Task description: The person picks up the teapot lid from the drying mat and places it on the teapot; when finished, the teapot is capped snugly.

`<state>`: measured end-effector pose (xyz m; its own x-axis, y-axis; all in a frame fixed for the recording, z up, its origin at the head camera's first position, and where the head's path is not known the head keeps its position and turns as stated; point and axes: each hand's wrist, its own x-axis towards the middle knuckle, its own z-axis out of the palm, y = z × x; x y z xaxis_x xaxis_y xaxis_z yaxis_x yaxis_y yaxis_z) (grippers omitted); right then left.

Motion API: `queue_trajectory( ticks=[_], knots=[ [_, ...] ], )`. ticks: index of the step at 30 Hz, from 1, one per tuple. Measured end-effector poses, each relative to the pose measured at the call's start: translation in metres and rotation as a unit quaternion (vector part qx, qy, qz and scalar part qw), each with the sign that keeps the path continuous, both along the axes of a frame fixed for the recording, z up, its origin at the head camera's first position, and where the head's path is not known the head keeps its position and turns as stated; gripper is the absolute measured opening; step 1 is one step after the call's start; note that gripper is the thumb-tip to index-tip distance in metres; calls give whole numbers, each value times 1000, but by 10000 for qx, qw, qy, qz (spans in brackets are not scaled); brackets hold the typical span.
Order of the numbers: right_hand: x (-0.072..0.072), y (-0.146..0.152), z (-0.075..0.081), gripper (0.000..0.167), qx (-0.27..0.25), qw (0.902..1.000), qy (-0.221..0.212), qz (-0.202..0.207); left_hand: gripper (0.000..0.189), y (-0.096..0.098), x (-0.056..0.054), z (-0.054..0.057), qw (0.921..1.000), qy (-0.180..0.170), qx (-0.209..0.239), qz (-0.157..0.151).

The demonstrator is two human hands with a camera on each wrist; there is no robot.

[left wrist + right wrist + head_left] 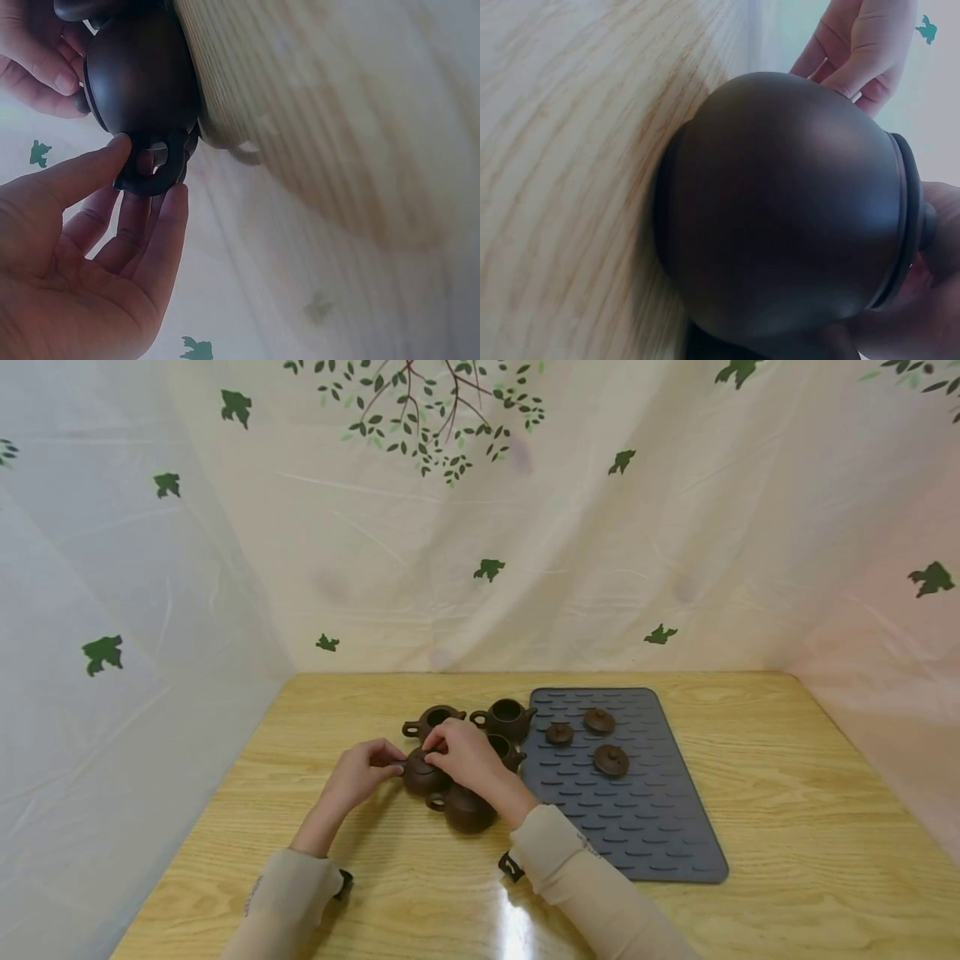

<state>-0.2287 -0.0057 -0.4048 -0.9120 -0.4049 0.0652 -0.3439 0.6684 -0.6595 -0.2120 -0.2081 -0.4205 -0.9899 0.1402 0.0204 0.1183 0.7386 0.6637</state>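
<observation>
In the head view a dark brown teapot [422, 782] stands at the left of a tight cluster. My left hand [358, 775] pinches its loop handle [155, 184] between thumb and fingers. From above, my right hand [471, 758] reaches over and holds the knob of this pot's lid [423, 758] with its fingertips. The lid sits on the pot's mouth. Just in front is a rounder lidded teapot [470, 812], which fills the right wrist view and partly covers my right hand there. My right forearm passes close beside it.
Behind the hands stand three lidless teapots, at back left [432, 721], back right [507, 717] and middle right [501, 747]. A grey ridged mat [637, 827] lies to the right, bearing a small lid [559, 733] and two larger lids [599, 720]. Curtains hang beyond the wooden table [787, 793].
</observation>
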Motion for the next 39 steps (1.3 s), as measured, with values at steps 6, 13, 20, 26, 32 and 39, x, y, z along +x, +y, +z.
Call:
queue_trajectory(
  ticks=[6, 13, 20, 26, 32, 39],
  knots=[
    [0, 7, 3, 11, -106, 9999, -115, 16, 9, -1, 1, 1, 10000, -1, -15, -21],
    [-1, 20, 9, 11, -134, 9998, -106, -120, 9, -2, 1, 2, 10000, -7, -16, -19],
    [-3, 40, 13, 12, -311, 9991, 91, -283, 9, -2, 2, 2, 10000, 51, 22, -39],
    [-6, 66, 15, 17, -489, 9974, 151, -505, 11, -2, 4, 5, 9997, 193, 124, -88],
    [-4, 101, 14, 17, -473, 9961, 277, -689, 16, 2, -1, 15, 9992, 273, 240, -178],
    [1, 142, 12, 21, -359, 9943, 387, -925, 16, 17, -7, 25, 9980, 408, 287, -398]
  ],
)
